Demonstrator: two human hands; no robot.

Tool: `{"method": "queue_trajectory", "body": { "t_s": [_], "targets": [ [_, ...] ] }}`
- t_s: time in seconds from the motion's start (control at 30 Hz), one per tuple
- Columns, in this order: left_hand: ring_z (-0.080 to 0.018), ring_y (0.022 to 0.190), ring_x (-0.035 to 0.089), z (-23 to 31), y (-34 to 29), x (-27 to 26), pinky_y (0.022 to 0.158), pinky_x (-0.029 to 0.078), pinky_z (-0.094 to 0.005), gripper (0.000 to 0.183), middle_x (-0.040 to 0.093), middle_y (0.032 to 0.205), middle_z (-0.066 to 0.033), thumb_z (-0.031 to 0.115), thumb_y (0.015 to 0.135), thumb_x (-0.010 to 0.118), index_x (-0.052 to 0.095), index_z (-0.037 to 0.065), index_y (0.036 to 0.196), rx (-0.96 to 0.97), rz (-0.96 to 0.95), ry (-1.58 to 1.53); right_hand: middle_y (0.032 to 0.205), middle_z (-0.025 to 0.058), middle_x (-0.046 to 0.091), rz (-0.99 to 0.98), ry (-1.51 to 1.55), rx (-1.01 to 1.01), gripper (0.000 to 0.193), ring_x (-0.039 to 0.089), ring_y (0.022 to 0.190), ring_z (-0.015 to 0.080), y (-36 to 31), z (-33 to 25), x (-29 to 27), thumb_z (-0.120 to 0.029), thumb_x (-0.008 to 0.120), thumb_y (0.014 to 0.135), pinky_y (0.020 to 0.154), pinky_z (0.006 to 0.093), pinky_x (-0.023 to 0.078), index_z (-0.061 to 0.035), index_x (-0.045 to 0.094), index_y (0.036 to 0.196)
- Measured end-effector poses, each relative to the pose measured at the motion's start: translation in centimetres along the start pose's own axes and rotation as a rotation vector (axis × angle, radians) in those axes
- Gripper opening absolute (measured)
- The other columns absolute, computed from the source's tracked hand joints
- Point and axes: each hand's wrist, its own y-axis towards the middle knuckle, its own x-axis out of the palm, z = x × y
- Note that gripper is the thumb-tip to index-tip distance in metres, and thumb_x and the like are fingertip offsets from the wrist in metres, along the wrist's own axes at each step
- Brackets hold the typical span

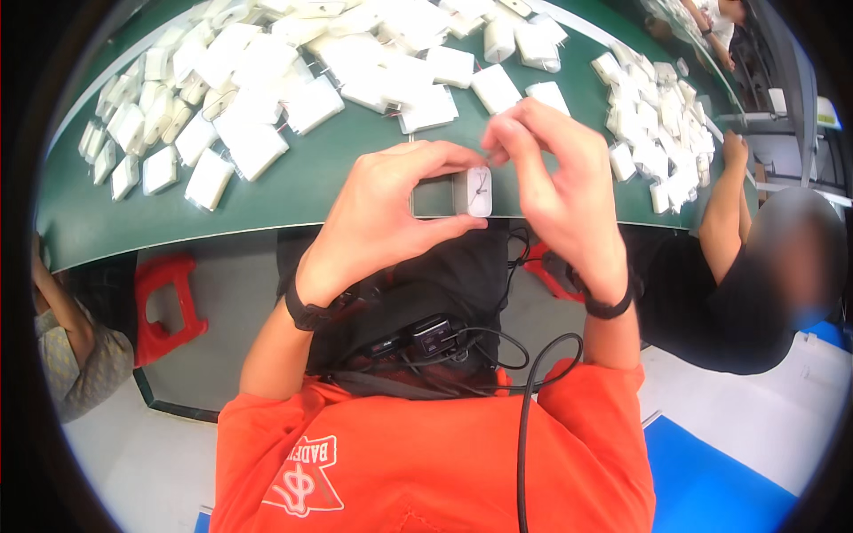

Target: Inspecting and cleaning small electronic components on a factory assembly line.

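Observation:
My left hand (378, 209) grips a small white box-shaped housing (480, 200) at the table's near edge, thumb below and index finger above. The housing's end face points right and carries thin dark lines that look like wires. Just right of it, my right hand (560, 173) is raised with thumb and fingers curled together in a pinch. Whatever lies between those fingertips, if anything, is too small to make out. The right hand appears apart from the housing.
On the green table (311, 191), a large pile of white housings (253, 62) spreads across the far side. A smaller pile (653, 129) lies at right. Co-workers sit on both sides, one in a black shirt (711, 302). A red stool (182, 306) stands at left. A black cable (526, 426) hangs over my front.

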Motion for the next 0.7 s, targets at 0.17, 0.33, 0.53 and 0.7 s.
{"method": "queue_trajectory", "body": {
  "t_s": [0.17,0.33,0.53,0.7],
  "targets": [
    [-0.0265,0.108,0.079,-0.1,-0.1,-0.2,0.099,0.063,-0.0371,0.053,0.08,0.119,-0.0113,0.007,0.077,0.096,0.076,0.001,0.125,0.052,-0.014,0.035,0.092,0.0112,0.066,0.104,-0.02,-0.642,0.011,0.063,0.08,0.0312,-2.0,0.4,-0.4,0.005,0.069,0.097,0.074,0.04,0.054,-0.0023,0.067,0.104],
    [-0.0273,0.108,0.079,-0.1,0.1,-0.1,0.099,0.063,-0.037,0.052,0.08,0.118,-0.0118,0.007,0.077,0.095,0.075,0.0,0.125,0.077,-0.014,0.062,0.082,0.0071,0.06,-0.028,-0.432,-0.628,0.022,0.06,0.077,0.029,-2.5,0.1,-0.5,-0.006,0.082,0.087,0.071,0.0391,0.043,-0.0086,0.072,0.106],
    [-0.0277,0.11,0.079,-0.2,-0.1,-0.4,0.101,0.063,-0.0374,0.049,0.079,0.118,-0.0132,0.006,0.079,0.094,0.074,-0.001,0.123,0.066,-0.022,0.03,0.086,0.0085,0.071,-0.046,-0.193,-0.377,0.009,0.067,0.079,0.0257,-1.5,0.4,0.0,-0.004,0.081,0.089,0.072,0.0363,0.051,-0.0056,0.076,0.096],
    [-0.0295,0.112,0.079,-0.4,-0.1,-0.2,0.1,0.062,-0.0374,0.053,0.081,0.118,-0.0138,0.007,0.079,0.095,0.071,0.0,0.126,0.079,-0.009,0.012,0.081,0.0037,0.07,-0.037,-0.026,-0.25,0.01,0.066,0.075,0.0143,-0.4,1.3,0.6,-0.009,0.082,0.092,0.064,0.0314,0.048,-0.0026,0.077,0.097]
  ]
}}
